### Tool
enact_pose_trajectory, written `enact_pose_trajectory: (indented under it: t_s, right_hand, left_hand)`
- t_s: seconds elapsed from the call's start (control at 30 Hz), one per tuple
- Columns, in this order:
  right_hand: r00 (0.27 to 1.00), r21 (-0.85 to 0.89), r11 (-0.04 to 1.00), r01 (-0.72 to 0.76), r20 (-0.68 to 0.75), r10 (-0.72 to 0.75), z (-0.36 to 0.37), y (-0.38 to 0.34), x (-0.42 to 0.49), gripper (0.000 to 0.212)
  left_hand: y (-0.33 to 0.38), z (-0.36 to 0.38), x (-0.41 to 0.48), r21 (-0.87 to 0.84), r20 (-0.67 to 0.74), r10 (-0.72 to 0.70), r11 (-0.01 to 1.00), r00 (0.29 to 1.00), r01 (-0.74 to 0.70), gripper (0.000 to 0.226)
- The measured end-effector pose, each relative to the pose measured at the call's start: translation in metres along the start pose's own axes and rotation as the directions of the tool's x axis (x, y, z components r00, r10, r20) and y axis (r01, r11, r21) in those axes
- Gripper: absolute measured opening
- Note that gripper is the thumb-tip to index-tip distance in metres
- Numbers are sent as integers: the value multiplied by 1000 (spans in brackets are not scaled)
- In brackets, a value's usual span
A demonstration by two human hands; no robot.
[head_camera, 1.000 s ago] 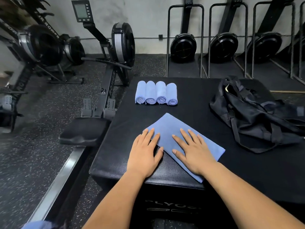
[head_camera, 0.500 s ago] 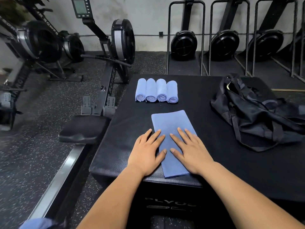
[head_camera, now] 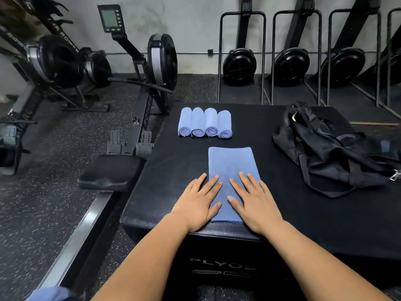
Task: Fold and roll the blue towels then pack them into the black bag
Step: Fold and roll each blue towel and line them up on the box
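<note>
A folded blue towel [head_camera: 231, 164] lies flat as a long strip on the black plyo box [head_camera: 303, 213], its length running away from me. My left hand [head_camera: 198, 203] presses flat on its near left edge, fingers straight. My right hand [head_camera: 255, 203] presses flat on its near right part. Several rolled blue towels [head_camera: 205, 123] lie side by side in a row behind it. The black bag [head_camera: 334, 148] lies slumped at the right of the box, apart from both hands.
A rowing machine's black seat [head_camera: 110, 171] and rail stand just left of the box. More rowers [head_camera: 160, 61] stand along the left and the back wall. A bit of blue cloth [head_camera: 50, 294] shows at the bottom left corner.
The folded towel has turned from a diagonal lie to straight, pointing away from me. Both hands stayed flat on it and turned with it.
</note>
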State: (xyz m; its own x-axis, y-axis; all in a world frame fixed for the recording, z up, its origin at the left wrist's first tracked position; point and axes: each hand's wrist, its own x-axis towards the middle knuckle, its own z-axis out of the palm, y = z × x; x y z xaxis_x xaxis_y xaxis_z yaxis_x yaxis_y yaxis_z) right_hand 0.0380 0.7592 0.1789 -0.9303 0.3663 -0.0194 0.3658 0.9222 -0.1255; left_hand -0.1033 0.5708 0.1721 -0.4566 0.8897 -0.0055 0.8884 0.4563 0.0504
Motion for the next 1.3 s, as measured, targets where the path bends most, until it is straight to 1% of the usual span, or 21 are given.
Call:
enact_pose_trajectory:
  t_s: [0.1,0.17,0.23,0.27,0.3,0.33,0.4,0.47,0.53,0.6,0.67,0.73,0.77,0.83,1.0,1.17,1.23,1.3]
  right_hand:
    - [999,-18,999,30,45,-29,-4,18,-13,70]
    - [998,-31,999,36,58,-34,-8,28,-22,71]
    - [998,-58,997,47,46,-44,-9,37,-33,72]
    - [998,-72,995,64,35,-61,-9,41,-39,73]
    - [996,-82,993,84,30,-82,-8,45,-45,73]
    - [994,-84,991,103,37,-101,-8,49,-48,74]
    - [990,-77,989,127,68,-122,-9,52,-50,76]
    - [989,-56,990,133,67,-129,-9,52,-51,77]
    - [990,-33,990,139,5,-139,-7,52,-55,74]
    - [976,-8,984,180,-125,-179,-5,53,-62,68]
    - [938,26,965,260,-246,-246,-1,55,-69,57]
    - [898,62,943,326,-332,-289,4,57,-73,46]
    - [888,82,940,331,-363,-281,5,57,-75,41]
    - [881,119,943,311,-409,-239,5,57,-76,34]
    - [874,156,942,296,-443,-201,7,58,-76,29]
    - [898,230,943,242,-420,-128,9,62,-71,25]
    - [897,245,940,237,-427,-115,10,63,-69,22]
    - [899,267,938,220,-429,-89,11,64,-68,26]
  left_hand:
    - [3,-1,-2,3,31,-13,1000,999,13,77]
    - [6,-3,-6,-25,-7,-6,1000,1000,6,73]
    - [11,-4,-13,-107,-92,37,993,995,-47,64]
    - [13,-4,-17,-170,-117,50,983,992,-70,60]
    - [16,-5,-23,-216,-110,51,974,993,-74,60]
    - [17,-4,-27,-211,-80,55,975,995,-71,63]
    - [19,-2,-34,-96,-18,79,992,997,-81,71]
    - [19,-1,-35,-46,4,99,994,995,-99,73]
    - [19,-1,-35,-68,-15,103,992,995,-104,70]
    - [18,1,-38,-137,-84,88,986,993,-99,65]
    - [15,5,-40,-257,-185,57,961,981,-105,59]
    - [12,7,-41,-407,-250,3,907,968,-107,51]
    - [11,8,-41,-472,-262,-28,876,965,-102,48]
    - [11,7,-41,-549,-267,-71,831,961,-91,42]
    - [11,5,-41,-623,-292,-126,777,948,-89,27]
    - [13,3,-41,-636,-270,-167,771,948,-45,22]
    - [14,3,-41,-636,-270,-183,771,945,-32,23]
    - [14,2,-42,-632,-269,-183,775,945,-30,28]
